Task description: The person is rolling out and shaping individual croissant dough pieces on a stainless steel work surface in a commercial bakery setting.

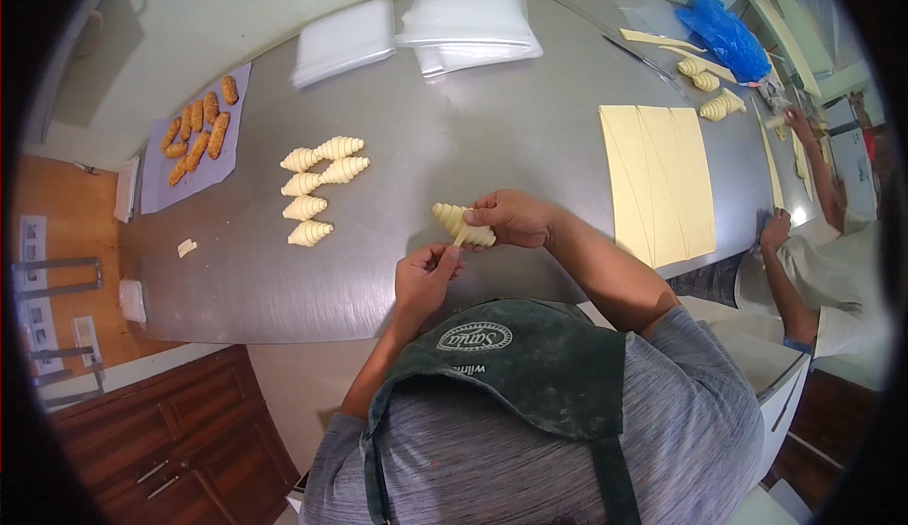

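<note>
Over the front middle of the steel table I hold a raw rolled croissant [451, 215], pale and ridged. My right hand [515, 218] is closed around its right end, thumb on top. The fingers of my left hand [426, 281] pinch the narrow dough tip hanging from its near side. To the left, several more raw croissants [307, 208] lie on the metal in a loose cluster. A pale dough sheet [662, 180], scored into long triangles, lies flat to the right of my right forearm.
Crumb-coated rolls [195, 137] lie on purple paper at far left, near a small dough scrap [187, 248]. Clear plastic bags [468, 19] are stacked at the back. A knife [638, 57], blue plastic bag [724, 38] and dough strips occupy the back right. Another person's hand [776, 229] is at far right.
</note>
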`<state>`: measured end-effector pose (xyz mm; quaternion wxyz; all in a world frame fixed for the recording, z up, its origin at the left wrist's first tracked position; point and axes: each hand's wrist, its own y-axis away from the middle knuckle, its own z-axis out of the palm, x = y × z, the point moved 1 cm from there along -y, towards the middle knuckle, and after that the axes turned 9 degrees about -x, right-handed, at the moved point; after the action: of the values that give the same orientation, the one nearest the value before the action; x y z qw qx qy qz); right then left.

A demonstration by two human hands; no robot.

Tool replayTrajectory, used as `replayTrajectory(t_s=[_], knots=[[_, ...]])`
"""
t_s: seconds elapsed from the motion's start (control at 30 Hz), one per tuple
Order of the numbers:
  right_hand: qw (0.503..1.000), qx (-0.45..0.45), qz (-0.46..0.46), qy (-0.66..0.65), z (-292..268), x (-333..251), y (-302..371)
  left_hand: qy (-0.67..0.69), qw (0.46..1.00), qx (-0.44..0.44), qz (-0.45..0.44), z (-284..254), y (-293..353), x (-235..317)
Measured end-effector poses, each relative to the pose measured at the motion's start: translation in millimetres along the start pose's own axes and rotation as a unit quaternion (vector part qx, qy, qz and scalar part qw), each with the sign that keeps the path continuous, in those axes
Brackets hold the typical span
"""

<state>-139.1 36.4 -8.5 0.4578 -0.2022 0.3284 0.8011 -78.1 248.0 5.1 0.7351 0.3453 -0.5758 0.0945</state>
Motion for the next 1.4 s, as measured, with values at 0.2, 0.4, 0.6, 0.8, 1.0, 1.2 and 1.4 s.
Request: replayTrajectory(t_s=[0.2,0.4,0.6,0.8,1.0,1.2,1.4], knots=[[1.000,-0.024,-0.013,-0.013,-4.6,-1.6,-4.5,0.014,1.000,0.004,0.019,0.5,-9.8,-3.5],[1.000,-0.016,0.000,-0.017,-12.2,-3.2,-3.3,0.013,1.000,0.008,0.011,2.5,-17.0,-2.4],[0.999,-0.045,0.015,-0.025,-7.0,-5.2,-4.1,-0.018,0.999,0.038,-0.001,-4.0,-17.6,-9.9],[0.986,-0.148,0.037,-0.063,13.8,-0.9,-9.4,-0.143,0.986,0.083,-0.024,-24.3,-12.0,-32.6],[0.991,-0.122,0.044,0.036,14.3,-5.3,-45.8,-0.171,0.974,0.150,0.008,-51.5,-7.3,-39.9],[0.856,0.114,-0.115,0.491,58.4,-41.3,-130.8,-0.217,0.909,0.320,0.155,-109.5,3.4,-59.7],[0.696,0.099,-0.307,0.642,39.8,3.8,-207.1,-0.315,0.856,0.350,0.213,-113.5,3.8,-64.3]])
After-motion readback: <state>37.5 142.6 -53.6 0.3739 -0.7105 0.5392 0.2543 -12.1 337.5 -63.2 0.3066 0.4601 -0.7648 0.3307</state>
